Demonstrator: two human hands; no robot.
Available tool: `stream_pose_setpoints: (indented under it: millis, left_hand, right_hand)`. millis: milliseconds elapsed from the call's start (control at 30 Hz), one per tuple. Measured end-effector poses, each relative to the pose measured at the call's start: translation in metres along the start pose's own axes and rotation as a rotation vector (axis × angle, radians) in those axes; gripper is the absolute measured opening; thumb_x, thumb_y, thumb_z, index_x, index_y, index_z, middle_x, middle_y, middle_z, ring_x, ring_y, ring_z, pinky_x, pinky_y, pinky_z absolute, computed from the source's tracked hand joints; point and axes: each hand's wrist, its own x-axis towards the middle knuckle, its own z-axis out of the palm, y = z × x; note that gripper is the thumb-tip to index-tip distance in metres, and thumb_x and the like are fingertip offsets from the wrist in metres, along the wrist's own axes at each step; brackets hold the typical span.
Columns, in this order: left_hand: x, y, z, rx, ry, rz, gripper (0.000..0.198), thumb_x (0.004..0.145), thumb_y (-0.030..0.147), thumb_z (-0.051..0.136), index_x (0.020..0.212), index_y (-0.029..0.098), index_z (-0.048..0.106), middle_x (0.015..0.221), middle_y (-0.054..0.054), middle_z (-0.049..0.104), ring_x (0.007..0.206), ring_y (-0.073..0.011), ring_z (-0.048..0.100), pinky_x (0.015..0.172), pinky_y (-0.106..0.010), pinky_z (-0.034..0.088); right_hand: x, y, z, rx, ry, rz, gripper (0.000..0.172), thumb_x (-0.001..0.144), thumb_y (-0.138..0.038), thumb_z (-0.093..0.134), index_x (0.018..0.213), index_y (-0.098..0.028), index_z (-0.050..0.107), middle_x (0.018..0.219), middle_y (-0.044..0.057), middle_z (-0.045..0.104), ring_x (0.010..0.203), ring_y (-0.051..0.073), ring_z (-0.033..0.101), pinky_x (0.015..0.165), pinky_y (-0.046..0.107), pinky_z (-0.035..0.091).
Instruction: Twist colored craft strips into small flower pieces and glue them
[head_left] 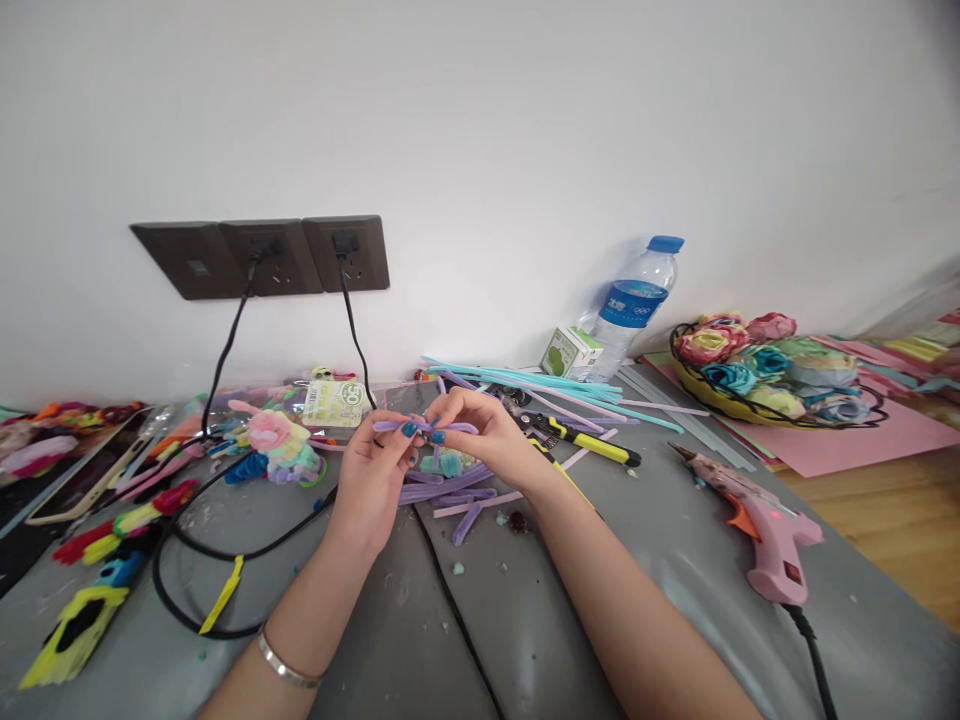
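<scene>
My left hand (376, 475), with a silver bangle on its wrist, pinches a bent purple pipe cleaner (459, 427) near the middle of the view. From the right, my right hand (480, 430) grips the same piece, its thumb and fingertips close to the left ones. Both hands have blue nails and are held above the grey table. Below them lie more purple pipe cleaners (450, 492), some folded, and a short folded one (466, 523). Behind my right hand, long turquoise pipe cleaners (517, 376) are spread out.
Yellow-black pliers (596, 442) lie right of the hands, a pink glue gun (772, 530) farther right. At the back stand a water bottle (634, 305) and small box (571, 352). A flower basket (697, 390) is at right. A black cable (161, 570) loops at left near a pastel figure (281, 445).
</scene>
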Motion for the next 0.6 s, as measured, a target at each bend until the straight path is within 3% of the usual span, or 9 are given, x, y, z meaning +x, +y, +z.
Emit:
stream_pose_setpoints:
  millis: [233, 600]
  left_hand:
    - [0.002, 0.003, -0.001, -0.006, -0.030, -0.045, 0.029, 0.059, 0.032, 0.089, 0.073, 0.018, 0.069, 0.074, 0.002, 0.065, 0.057, -0.0057, 0.047, 0.052, -0.019, 0.037]
    - [0.002, 0.010, -0.003, -0.029, -0.115, -0.126, 0.037, 0.053, 0.026, 0.093, 0.079, 0.017, 0.069, 0.065, 0.003, 0.063, 0.056, -0.0064, 0.048, 0.050, -0.017, 0.037]
  right_hand:
    - [-0.001, 0.000, -0.002, -0.008, -0.011, -0.020, 0.015, 0.077, -0.028, 0.079, 0.076, -0.019, 0.067, 0.087, 0.002, 0.064, 0.080, 0.014, 0.061, 0.074, 0.029, 0.051]
    - [0.000, 0.003, -0.005, 0.125, -0.019, 0.001, 0.018, 0.078, -0.033, 0.078, 0.081, -0.019, 0.067, 0.083, 0.001, 0.062, 0.070, 0.012, 0.058, 0.065, 0.025, 0.047]
